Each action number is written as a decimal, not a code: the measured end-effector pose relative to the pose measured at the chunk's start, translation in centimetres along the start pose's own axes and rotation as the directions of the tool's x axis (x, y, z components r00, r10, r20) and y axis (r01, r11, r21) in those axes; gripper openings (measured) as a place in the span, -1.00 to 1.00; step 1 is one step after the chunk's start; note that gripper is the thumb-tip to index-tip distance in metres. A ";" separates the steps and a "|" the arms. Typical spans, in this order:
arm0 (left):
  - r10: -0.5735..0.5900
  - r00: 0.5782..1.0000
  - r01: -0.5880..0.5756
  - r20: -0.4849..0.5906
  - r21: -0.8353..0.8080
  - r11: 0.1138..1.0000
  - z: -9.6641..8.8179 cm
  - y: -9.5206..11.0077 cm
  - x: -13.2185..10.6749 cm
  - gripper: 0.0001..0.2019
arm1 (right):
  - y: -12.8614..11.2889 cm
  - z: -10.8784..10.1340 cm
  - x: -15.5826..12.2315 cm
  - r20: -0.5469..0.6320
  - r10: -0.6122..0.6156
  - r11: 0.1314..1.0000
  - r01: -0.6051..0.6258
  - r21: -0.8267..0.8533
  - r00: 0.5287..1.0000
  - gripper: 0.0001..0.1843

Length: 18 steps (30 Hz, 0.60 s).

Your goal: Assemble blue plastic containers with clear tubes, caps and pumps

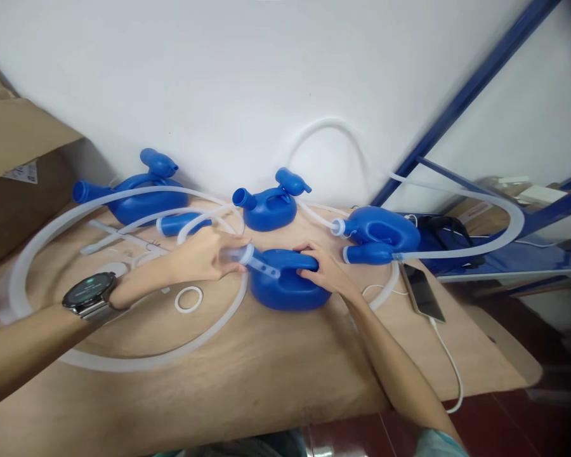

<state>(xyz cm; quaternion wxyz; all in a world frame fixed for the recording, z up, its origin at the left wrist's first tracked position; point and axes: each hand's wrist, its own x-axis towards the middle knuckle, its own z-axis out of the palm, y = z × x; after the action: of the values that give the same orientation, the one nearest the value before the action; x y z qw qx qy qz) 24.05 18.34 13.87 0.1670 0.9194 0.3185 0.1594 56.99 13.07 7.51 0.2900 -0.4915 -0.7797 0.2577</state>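
Observation:
A blue plastic urinal bottle (285, 292) lies on the table in front of me, its neck pointing left. My right hand (321, 266) is wrapped round its handle. At the neck, the fingers of my left hand (214, 254) are closed on a translucent cap (245, 255), slightly blurred. From that cap a clear strap (269, 268) with holes lies over the bottle's shoulder. A white ring (189, 299) rests on the table below my left wrist, which wears a watch. Whether the cap is seated on the neck, I cannot tell.
More blue bottles stand behind: one at left (145, 200), one in the middle (269, 209), one at right (385, 228). A long translucent hose (124, 364) loops across the table (219, 406). A phone (422, 292) with a cable lies right; a cardboard box (23, 139) stands left.

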 end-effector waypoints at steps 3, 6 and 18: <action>-0.070 0.998 0.069 0.010 0.036 0.997 0.1 0.7 0.4 -0.59 | 0.1 0.2 -0.2 -0.021 0.001 1.000 -0.001 -0.001 1.000 -0.78; -0.228 0.973 0.226 0.030 0.076 0.971 0.0 1.3 1.0 -0.43 | 0.5 0.4 -0.2 -0.054 0.003 1.000 -0.003 -0.002 0.999 -0.76; 0.056 0.921 -0.089 0.386 0.067 0.994 -2.9 -1.8 3.1 -0.30 | 2.7 0.5 -0.3 -0.080 0.005 1.000 -0.004 0.003 0.997 -0.73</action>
<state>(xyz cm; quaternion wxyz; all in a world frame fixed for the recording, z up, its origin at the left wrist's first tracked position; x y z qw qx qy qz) 24.23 22.23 16.28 0.1816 0.9501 0.2517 -0.0309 58.42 13.77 5.20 0.3212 -0.5028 -0.7660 0.2395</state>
